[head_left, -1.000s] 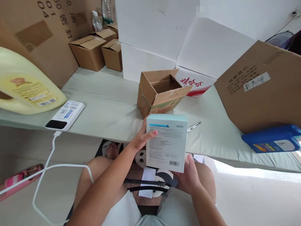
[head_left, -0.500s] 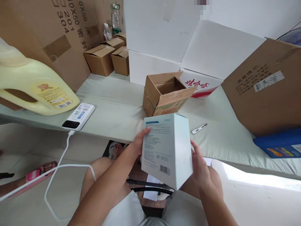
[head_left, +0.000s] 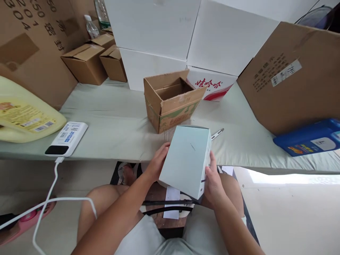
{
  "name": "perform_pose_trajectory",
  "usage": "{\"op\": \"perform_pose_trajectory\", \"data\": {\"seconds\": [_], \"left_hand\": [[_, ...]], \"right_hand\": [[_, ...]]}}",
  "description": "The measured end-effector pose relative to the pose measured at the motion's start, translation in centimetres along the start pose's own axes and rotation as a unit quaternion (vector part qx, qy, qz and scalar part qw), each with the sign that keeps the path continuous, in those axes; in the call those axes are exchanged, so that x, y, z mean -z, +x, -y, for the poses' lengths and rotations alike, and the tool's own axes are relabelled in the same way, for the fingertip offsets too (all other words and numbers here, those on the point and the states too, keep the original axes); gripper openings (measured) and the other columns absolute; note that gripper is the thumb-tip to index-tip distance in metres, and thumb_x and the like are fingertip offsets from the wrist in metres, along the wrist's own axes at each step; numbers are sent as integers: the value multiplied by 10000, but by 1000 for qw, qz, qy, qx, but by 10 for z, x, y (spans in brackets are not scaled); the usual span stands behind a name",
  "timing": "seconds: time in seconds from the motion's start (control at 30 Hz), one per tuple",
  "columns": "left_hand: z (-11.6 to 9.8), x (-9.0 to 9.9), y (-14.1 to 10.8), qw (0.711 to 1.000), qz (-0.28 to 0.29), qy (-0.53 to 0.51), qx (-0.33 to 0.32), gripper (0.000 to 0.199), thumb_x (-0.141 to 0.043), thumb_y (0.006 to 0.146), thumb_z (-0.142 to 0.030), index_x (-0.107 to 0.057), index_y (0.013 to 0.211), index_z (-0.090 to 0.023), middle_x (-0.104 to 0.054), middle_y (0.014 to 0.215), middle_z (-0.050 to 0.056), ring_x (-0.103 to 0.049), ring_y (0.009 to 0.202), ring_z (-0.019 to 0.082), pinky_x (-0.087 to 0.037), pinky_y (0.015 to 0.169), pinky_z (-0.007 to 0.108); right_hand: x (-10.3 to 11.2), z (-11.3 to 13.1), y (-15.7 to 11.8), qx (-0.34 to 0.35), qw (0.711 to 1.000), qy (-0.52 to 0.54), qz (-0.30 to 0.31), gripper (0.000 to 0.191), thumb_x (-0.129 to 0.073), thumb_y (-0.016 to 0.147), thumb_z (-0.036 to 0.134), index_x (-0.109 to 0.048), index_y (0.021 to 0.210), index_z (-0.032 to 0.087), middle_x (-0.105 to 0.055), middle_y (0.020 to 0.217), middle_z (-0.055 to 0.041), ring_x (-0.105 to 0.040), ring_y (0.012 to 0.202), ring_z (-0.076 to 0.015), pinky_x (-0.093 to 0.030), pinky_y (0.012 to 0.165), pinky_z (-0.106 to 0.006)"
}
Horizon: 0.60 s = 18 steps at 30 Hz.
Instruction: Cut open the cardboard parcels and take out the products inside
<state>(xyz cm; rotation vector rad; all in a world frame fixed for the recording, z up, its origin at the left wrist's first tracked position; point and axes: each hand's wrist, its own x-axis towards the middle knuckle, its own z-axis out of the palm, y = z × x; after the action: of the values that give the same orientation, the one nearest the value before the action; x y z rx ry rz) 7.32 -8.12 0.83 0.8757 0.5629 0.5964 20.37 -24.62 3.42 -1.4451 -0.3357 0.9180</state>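
A pale blue-green box [head_left: 186,159] is held between my two hands over my lap, at the front edge of the cloth-covered table. My left hand [head_left: 158,161] grips its left side, and my right hand [head_left: 213,182] has the right side, fingers wrapped around the edge. A nearly plain face with a small dark mark is turned up towards me. Just beyond it stands an open brown cardboard box [head_left: 174,111] with its flaps raised. Partly behind the box's right edge lies a utility knife [head_left: 217,134] on the cloth.
On the left are a yellow jug [head_left: 23,117] and a white power bank [head_left: 67,138] with a cable [head_left: 47,194]. Small cartons [head_left: 87,63] stand behind. White panels [head_left: 156,32] rise at the back. A large carton [head_left: 289,78] and blue container [head_left: 310,138] are right.
The held box has been turned: its printed text and barcode face has given way to a nearly plain face. Both hands keep hold. The view has shifted to the right.
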Motion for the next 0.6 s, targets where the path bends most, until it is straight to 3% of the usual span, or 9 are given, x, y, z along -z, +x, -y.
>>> {"op": "perform_pose_trajectory", "data": {"seconds": [0.1,0.2,0.3,0.4,0.6], "left_hand": [[-15,7,-5,996,84,16,24,753,-701,776,-772,-669,1303,-235,-698,1289,112,-663,1171,315,-541,916,373],[-21,16,-6,992,95,79,-13,1037,-817,700,-714,-420,1569,-311,-486,1591,126,-519,1409,380,-466,1107,448],[-18,23,-4,985,118,120,-43,1277,-880,649,-665,-185,1662,-317,-326,1697,142,-360,1531,410,-350,1227,514],[-14,25,-3,988,125,82,-43,1234,-843,710,-635,-129,1667,-322,-374,1669,148,-382,1514,416,-371,1207,552],[-9,21,-4,993,105,8,-45,1022,-760,796,-570,-226,1633,-328,-484,1577,125,-478,1434,411,-477,1095,536]], "right_hand": [[-3,16,-1,10,999,-40,-28,1246,-762,745,658,30,1651,333,-384,1661,-129,-505,1451,-331,-535,1105,-536],[-7,27,3,72,985,-153,-45,1152,-757,784,615,-54,1646,316,-409,1636,-145,-469,1470,-349,-470,1166,-581],[-11,26,8,133,966,-221,-18,1054,-722,826,608,-137,1650,307,-338,1681,-139,-379,1531,-361,-407,1212,-605],[-11,20,10,134,971,-195,47,968,-687,869,586,-179,1655,342,-336,1693,-108,-413,1516,-348,-460,1184,-568],[-1,14,0,39,984,-127,120,904,-654,896,589,-202,1653,394,-464,1618,-72,-544,1402,-363,-589,1023,-550]]}}
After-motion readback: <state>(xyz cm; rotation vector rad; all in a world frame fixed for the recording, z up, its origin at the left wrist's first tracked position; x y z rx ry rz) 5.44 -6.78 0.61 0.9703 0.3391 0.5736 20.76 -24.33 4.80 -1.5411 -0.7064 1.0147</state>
